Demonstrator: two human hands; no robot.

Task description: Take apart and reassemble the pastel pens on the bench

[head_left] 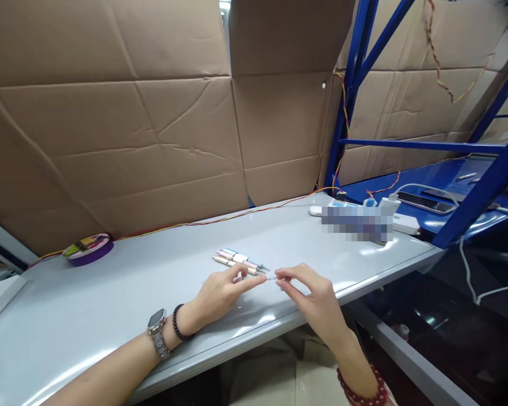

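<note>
Several slim pens [237,256] with pale barrels and clear tips lie side by side on the white table, just beyond my left hand [220,292]. That hand rests low over the tabletop with its index finger stretched along another pen, mostly hidden beneath it; only the clear tip [271,277] shows past the fingertip. My right hand [315,293] comes in from the right, thumb and index finger pinched together right at that tip. Whatever sits between those fingers is too small to make out.
A purple-edged tape roll [88,251] lies at the back left. Chargers and a white plug [389,204] crowd the right end, near a phone [425,202] on a blue shelf. Blue frame posts [478,186] rise there. Cardboard [173,141] walls the back, with thin wires along its foot.
</note>
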